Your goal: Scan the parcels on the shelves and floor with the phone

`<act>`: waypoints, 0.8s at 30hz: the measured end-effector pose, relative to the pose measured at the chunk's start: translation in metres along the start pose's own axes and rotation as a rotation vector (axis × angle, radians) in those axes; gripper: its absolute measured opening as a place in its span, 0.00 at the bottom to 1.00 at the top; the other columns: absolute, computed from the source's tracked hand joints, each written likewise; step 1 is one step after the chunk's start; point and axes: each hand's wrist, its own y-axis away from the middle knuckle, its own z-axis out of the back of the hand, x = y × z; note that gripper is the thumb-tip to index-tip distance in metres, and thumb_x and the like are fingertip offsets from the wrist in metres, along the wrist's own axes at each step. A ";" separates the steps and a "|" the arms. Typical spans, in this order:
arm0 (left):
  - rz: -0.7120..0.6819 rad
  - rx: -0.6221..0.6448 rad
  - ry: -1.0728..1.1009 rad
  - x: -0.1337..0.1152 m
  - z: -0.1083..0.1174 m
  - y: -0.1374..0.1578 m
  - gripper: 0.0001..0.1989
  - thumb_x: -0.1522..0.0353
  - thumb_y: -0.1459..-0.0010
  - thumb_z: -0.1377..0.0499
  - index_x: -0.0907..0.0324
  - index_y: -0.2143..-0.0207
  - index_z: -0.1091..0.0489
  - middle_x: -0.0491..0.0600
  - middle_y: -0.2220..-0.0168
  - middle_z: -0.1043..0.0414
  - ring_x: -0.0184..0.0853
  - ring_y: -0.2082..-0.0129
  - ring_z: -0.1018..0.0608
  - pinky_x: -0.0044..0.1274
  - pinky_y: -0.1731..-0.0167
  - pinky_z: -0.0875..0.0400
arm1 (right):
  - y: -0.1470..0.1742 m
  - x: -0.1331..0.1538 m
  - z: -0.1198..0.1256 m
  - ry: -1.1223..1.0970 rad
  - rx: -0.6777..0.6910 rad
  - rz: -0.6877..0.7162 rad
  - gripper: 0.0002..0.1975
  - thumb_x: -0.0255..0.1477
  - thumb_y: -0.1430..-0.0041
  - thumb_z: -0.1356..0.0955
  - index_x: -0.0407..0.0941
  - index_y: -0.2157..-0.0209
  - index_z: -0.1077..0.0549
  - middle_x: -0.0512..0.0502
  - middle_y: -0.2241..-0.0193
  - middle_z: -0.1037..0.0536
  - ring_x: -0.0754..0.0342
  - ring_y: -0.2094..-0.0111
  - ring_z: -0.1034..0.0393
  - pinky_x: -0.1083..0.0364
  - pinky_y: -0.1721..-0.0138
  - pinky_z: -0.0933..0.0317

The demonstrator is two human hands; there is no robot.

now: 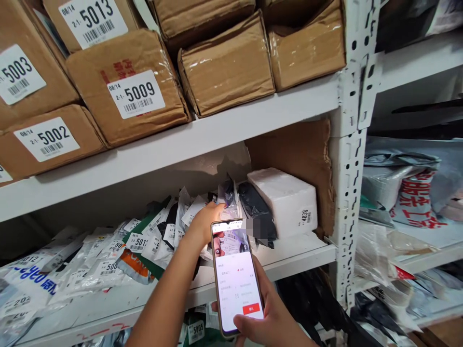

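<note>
My right hand [264, 313] is wrapped round a smartphone [237, 279], with the thumb over the lower part of its screen. On the screen is a camera picture of a labelled parcel above a form with a red button. Behind the phone, my left hand [208, 219] reaches onto the middle shelf and grips a clear plastic parcel bag [230, 200] with a printed label. The phone covers part of those fingers. Just right of that bag lie a black parcel bag [255, 205] and a white foam box [289, 200] labelled 4038.
Labelled plastic parcels [104, 250] crowd the shelf to the left. Cardboard boxes [133, 91] line the shelf above. A white perforated post [349, 159] separates this rack from more bagged parcels [408, 183] on the right. Below hang black bags [311, 303].
</note>
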 end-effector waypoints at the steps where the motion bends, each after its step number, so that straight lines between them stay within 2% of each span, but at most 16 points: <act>1: -0.021 0.018 -0.018 0.004 0.007 -0.007 0.21 0.70 0.42 0.54 0.58 0.47 0.34 0.54 0.59 0.30 0.40 0.60 0.27 0.26 0.59 0.34 | 0.000 0.000 0.001 -0.002 0.003 0.000 0.50 0.39 0.59 0.23 0.52 0.42 0.57 0.41 0.58 0.23 0.42 0.60 0.24 0.54 0.74 0.32; 6: 0.007 0.169 0.011 0.014 0.025 -0.020 0.25 0.69 0.40 0.57 0.54 0.41 0.41 0.57 0.52 0.31 0.41 0.55 0.27 0.28 0.55 0.35 | 0.001 -0.001 0.000 -0.023 -0.010 0.000 0.51 0.41 0.61 0.23 0.55 0.42 0.56 0.41 0.54 0.26 0.41 0.58 0.24 0.54 0.74 0.32; 10: 0.038 0.214 0.059 0.013 0.028 -0.017 0.27 0.71 0.44 0.54 0.52 0.41 0.43 0.54 0.49 0.32 0.41 0.52 0.28 0.27 0.54 0.36 | 0.002 0.002 -0.002 -0.009 0.016 0.012 0.49 0.40 0.58 0.23 0.55 0.42 0.55 0.42 0.58 0.24 0.42 0.60 0.24 0.56 0.75 0.34; 12: 0.063 0.224 0.079 0.012 0.029 -0.017 0.29 0.72 0.47 0.52 0.51 0.41 0.42 0.53 0.49 0.33 0.42 0.52 0.29 0.26 0.55 0.37 | 0.002 0.003 -0.003 -0.022 0.024 0.008 0.50 0.39 0.59 0.23 0.54 0.41 0.55 0.42 0.60 0.23 0.41 0.59 0.24 0.55 0.75 0.33; 15: 0.075 0.224 0.097 0.013 0.029 -0.017 0.31 0.72 0.50 0.49 0.49 0.42 0.42 0.52 0.50 0.33 0.42 0.52 0.29 0.26 0.55 0.37 | 0.002 0.003 -0.003 -0.044 0.015 0.000 0.51 0.39 0.60 0.22 0.55 0.41 0.55 0.42 0.56 0.25 0.40 0.58 0.24 0.53 0.73 0.30; 24: 0.012 0.185 0.029 0.019 0.022 -0.017 0.29 0.71 0.47 0.51 0.51 0.41 0.43 0.52 0.55 0.33 0.39 0.57 0.28 0.25 0.57 0.35 | 0.003 0.003 -0.003 -0.036 -0.005 -0.016 0.52 0.38 0.60 0.22 0.55 0.42 0.57 0.43 0.56 0.25 0.42 0.59 0.23 0.56 0.75 0.32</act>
